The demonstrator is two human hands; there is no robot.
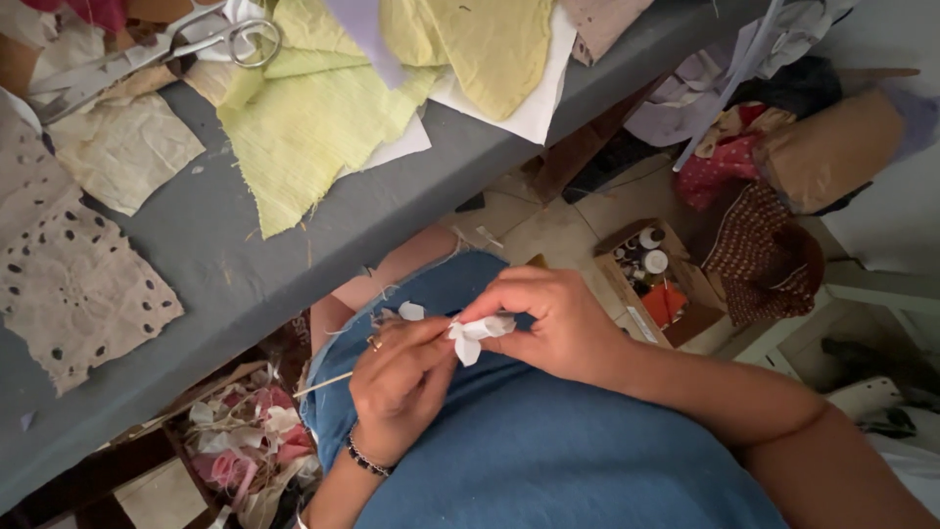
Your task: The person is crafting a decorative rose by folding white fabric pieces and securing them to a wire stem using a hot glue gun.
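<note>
White fabric flower [477,334] below grey table [225,245], cluttered floor [548,230].

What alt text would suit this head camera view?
Two hands, left hand and right hand, pinch a small white fabric piece over a blue lap. Beside them, a grey table holds yellow-green cloth and scissors.

Open brown cardboard box [676,284] on floor, holding small jars.
</note>
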